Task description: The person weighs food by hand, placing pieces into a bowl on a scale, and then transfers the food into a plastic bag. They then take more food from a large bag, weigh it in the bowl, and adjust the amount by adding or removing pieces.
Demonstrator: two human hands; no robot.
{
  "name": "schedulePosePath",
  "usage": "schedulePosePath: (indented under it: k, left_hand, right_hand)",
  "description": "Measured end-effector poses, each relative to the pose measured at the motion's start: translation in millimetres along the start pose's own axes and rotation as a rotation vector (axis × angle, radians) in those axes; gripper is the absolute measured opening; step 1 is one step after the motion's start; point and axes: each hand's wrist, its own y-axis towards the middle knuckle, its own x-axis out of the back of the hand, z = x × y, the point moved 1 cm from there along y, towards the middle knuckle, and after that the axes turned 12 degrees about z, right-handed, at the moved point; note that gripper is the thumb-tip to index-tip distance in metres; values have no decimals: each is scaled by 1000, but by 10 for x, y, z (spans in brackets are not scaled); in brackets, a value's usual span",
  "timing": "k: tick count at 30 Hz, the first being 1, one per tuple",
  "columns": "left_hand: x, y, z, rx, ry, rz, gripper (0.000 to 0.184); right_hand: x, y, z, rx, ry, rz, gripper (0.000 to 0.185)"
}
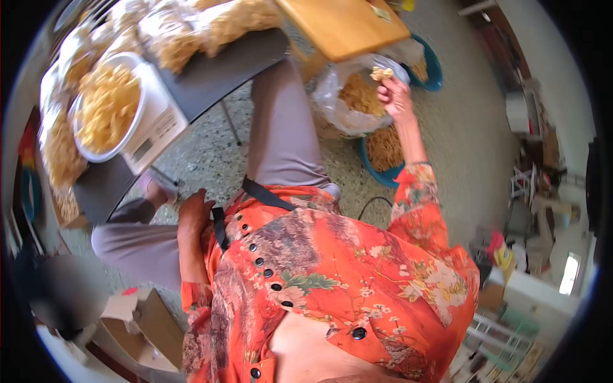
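Note:
My right hand is raised at arm's length, its fingers closed on a small cluster of pale yellow snack pieces. Just beside it is a clear plastic bag, its mouth wide, with similar yellow pieces inside. My left hand rests on my lap near the thigh, its fingers loosely bent and partly hidden, with nothing visible in it. Ahead of that hand, a white tub heaped with yellow snack pieces sits on a white scale.
Several filled clear bags crowd the dark table. A wooden stool stands ahead. Teal basins flank the plastic bag; the nearer one holds brown sticks. At lower left are a cardboard box and a blurred round shape.

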Motion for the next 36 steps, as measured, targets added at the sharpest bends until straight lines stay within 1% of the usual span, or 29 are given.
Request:
schedulePosePath:
  k: [1,2,4,6,8,9,11,12,14,17,18,20,21,23,24,26,27,30,33,36]
  left_hand:
    - [10,-8,-7,11,0,10,39]
    - [-73,9,58,-30,-30,-70,40]
    - [-23,6,18,9,-30,-25,40]
    - [-42,35,41,34,8,-13,39]
    - [-15,24,19,25,12,-28,37]
    - [-13,23,16,50,-2,-44,37]
    - [10,21,-20,72,-3,-33,36]
    - [29,3,-36,84,-12,-45,36]
    - [84,-45,-79,71,-50,-56,35]
    - [118,-56,-101,67,-59,-53,33]
    - [21,-71,-94,69,-74,-32,33]
    - [34,3,-76,18,-15,-175,33]
    - [17,-5,-88,8,-4,-215,33]
    - [1,2,-97,2,-17,-226,33]
    - [12,27,-153,2,0,-233,32]
    - [18,17,-175,-11,-4,-238,32]
    - [24,20,-184,-28,-7,-249,31]
    - [28,23,-216,-26,-8,-248,30]
    - [10,19,-213,-41,-10,-271,29]
    - [5,28,-216,-29,-24,-266,29]
  right_hand:
    - [-197,20,62,26,-17,51,15]
    - [-470,62,137,27,-46,80,17]
    - [-1161,130,302,26,-78,233,24]
    - [-1872,213,349,54,-158,302,24]
    - [-2492,321,375,107,-302,502,21]
    - [-2789,358,380,103,-298,534,21]
    - [-3347,489,355,153,-409,738,19]
    - [-3630,472,351,155,-409,757,19]
    - [-4142,433,336,295,-651,758,22]
    - [-4604,440,282,486,-920,790,26]
    - [-4709,491,193,576,-894,851,21]
    - [-4819,466,207,421,-1038,806,23]
    - [-4861,468,183,413,-1045,810,23]
    - [-4934,488,126,459,-1054,836,16]
    - [-4820,505,160,456,-1036,824,16]
    - [-4842,485,168,497,-1095,813,16]
    - [-4868,471,166,551,-1126,813,16]
    - [-4868,498,155,584,-1105,829,16]
    - [-4847,531,144,532,-1097,825,16]
    - [-4871,542,133,547,-1095,836,15]
